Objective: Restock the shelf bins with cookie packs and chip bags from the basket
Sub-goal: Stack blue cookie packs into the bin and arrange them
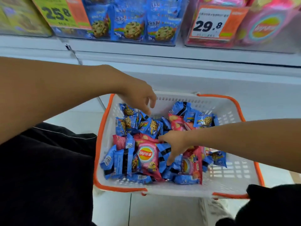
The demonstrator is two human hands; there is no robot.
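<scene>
**Both hands down in the snack basket below the shelf bins**

Nearest the camera, black fabric [45, 173] of the person's clothing fills the lower left, and a dark shape sits at the lower right corner. Between them stands the white perforated plastic basket with an orange rim [104, 121], on a pale tiled floor [162, 211].

The basket holds a loose heap of small blue cookie packs [153, 126] printed with chocolate-chip cookies, mixed with pink chip bags. One pink chip bag [147, 158] lies face up near the middle, its red-and-yellow roundel reading "Lay's" beside Chinese characters, with a yellow cartoon figure below.

The right hand [175, 144] reaches in from the right, fingers spread and pointing down onto the packs at the centre of the heap; whether it grips anything cannot be told. The left hand [141, 98] hangs over the basket's far left corner, fingers loosely apart and pointing down, its fingertips just above or touching a blue pack.

Above, the white shelf [179, 53] carries clear bins: one in the middle with upright blue cookie packs [132, 22], one at right with pink bags [267, 25], one at far left with yellow-green packs. A yellow price card [58, 13] reads "25.8"; a white-and-orange price card [210, 22] reads "29.8". The smaller print is blurred.
</scene>
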